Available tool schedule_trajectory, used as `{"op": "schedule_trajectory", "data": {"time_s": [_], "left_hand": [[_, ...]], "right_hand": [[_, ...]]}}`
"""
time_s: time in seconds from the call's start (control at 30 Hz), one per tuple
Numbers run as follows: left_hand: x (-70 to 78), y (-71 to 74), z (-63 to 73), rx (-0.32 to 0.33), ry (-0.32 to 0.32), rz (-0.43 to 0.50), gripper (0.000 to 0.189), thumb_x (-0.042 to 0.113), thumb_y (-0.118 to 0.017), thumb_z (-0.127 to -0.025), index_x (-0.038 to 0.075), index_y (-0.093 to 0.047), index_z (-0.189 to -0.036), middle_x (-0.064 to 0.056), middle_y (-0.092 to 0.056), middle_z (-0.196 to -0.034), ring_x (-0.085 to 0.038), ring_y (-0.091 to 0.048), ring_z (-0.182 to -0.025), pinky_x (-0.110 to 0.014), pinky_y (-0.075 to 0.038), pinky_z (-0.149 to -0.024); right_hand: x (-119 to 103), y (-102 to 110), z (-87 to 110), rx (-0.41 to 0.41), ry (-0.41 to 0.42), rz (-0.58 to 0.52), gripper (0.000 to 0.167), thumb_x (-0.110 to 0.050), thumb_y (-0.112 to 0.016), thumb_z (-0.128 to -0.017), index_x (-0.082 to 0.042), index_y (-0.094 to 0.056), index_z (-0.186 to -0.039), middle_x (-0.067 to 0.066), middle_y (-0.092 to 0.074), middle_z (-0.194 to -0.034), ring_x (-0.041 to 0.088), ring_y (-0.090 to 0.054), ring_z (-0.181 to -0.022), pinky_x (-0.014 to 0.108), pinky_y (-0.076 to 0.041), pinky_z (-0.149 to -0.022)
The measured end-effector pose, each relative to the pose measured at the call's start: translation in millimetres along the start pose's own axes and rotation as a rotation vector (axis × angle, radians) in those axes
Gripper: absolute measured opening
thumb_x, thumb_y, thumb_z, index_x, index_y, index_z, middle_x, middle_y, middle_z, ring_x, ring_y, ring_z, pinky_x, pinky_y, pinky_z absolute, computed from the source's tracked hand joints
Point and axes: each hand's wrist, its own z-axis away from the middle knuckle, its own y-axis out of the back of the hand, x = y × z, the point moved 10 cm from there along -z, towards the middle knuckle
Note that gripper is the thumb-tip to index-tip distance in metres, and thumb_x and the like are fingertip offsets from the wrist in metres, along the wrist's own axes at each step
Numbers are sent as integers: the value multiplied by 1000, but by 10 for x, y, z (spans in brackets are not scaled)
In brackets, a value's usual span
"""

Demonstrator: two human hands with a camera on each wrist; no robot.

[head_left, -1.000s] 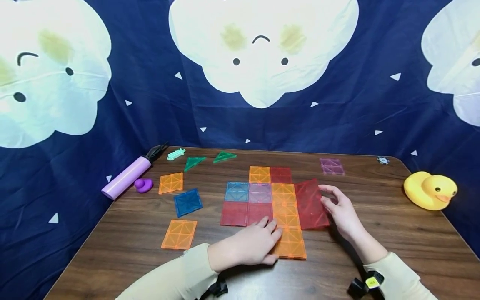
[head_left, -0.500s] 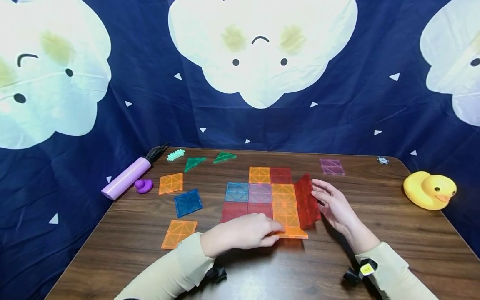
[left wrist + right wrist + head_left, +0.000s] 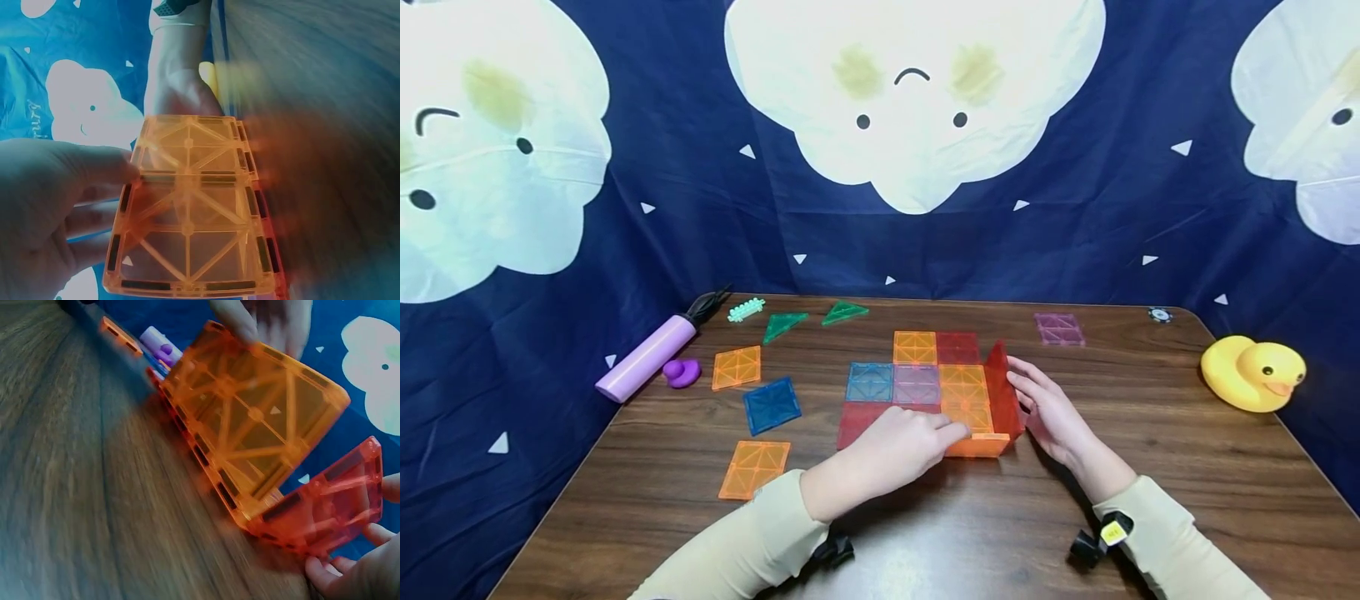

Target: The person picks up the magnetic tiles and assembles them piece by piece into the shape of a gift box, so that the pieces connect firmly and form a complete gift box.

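Note:
My left hand (image 3: 898, 442) pinches the upper edge of an orange magnetic tile (image 3: 187, 231), thumb on its near face. That tile stands steeply tilted along the front of the flat orange tiles (image 3: 964, 396). At their right side rises a large red magnetic tile (image 3: 1002, 396), nearly upright. My right hand (image 3: 1051, 412) touches its outer face, fingertips at its edge in the right wrist view. Blue (image 3: 870, 382), purple (image 3: 916, 385), orange (image 3: 914, 347) and red (image 3: 957, 347) tiles lie flat, joined behind and left. My left hand hides part of the front red tiles (image 3: 859, 423).
Loose on the left lie orange tiles (image 3: 755, 469), a blue tile (image 3: 772, 405), green triangles (image 3: 786, 327) and a small purple duck (image 3: 682, 372). A lilac pump (image 3: 647, 358) is beyond them. A purple tile (image 3: 1059, 328) and a yellow duck (image 3: 1252, 374) are at right.
The front orange tile has swung up from flat on the table, with my left hand on it. My right hand has moved left, tilting the large red tile from a low lean to nearly upright.

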Motion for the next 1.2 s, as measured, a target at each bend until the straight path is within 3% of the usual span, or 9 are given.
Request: {"op": "schedule_trajectory", "data": {"time_s": [0.13,0.33,0.57,0.8,0.9,1.0,1.1,1.2], "left_hand": [[55,18,10,57,-34,-177,22,10,-68,-97,19,-71,-116,4,-74,-100,-10,-70,-79,-22,-48,-51],[197,20,30,110,-39,-404,27,23,-63,-100,17,-73,-125,3,-72,-109,-12,-69,-89,-24,-56,-65],[270,-39,62,29,47,-432,39,28,-56,-101,12,-67,-136,-1,-69,-128,-17,-67,-103,-34,-56,-84],[238,-77,67,-26,81,-404,60,51,-63,-96,11,-63,-141,-4,-66,-133,-20,-65,-110,-39,-54,-90],[168,-60,63,-39,99,-312,61,54,-60,-97,12,-61,-142,-4,-65,-136,-22,-63,-116,-41,-52,-97],[-29,9,84,-1,186,-118,60,53,-57,-100,11,-60,-142,-7,-62,-139,-27,-58,-125,-44,-46,-106],[-419,103,200,96,380,168,58,48,-53,-104,6,-56,-144,-11,-58,-144,-30,-52,-133,-46,-40,-111],[-925,104,470,211,669,498,58,45,-48,-107,3,-52,-147,-15,-53,-148,-33,-47,-137,-50,-35,-114]], "right_hand": [[20,-67,-17,22,-7,29,57,-24,-51,-108,-4,-31,-158,7,-54,-139,15,-55,-118,28,-50,-94],[6,-114,-13,48,2,64,56,-24,-50,-108,-3,-32,-157,17,-45,-148,20,-54,-124,30,-50,-95],[-8,-114,-12,68,13,72,55,-24,-51,-108,-2,-35,-156,16,-50,-144,19,-57,-122,29,-51,-94],[-14,-121,-6,75,19,109,56,-27,-50,-108,-1,-34,-155,18,-47,-146,18,-57,-122,28,-50,-95],[-7,-115,-1,82,19,112,55,-27,-50,-109,-1,-35,-155,19,-47,-146,19,-57,-123,28,-51,-94],[4,-109,4,87,20,114,55,-28,-49,-109,-1,-36,-155,19,-48,-145,20,-57,-123,28,-51,-94],[11,-113,8,85,24,113,56,-29,-49,-109,0,-35,-155,17,-51,-143,19,-57,-123,28,-51,-94],[16,-114,8,82,25,111,56,-30,-48,-109,0,-34,-155,13,-54,-140,18,-57,-121,28,-51,-95]]}}
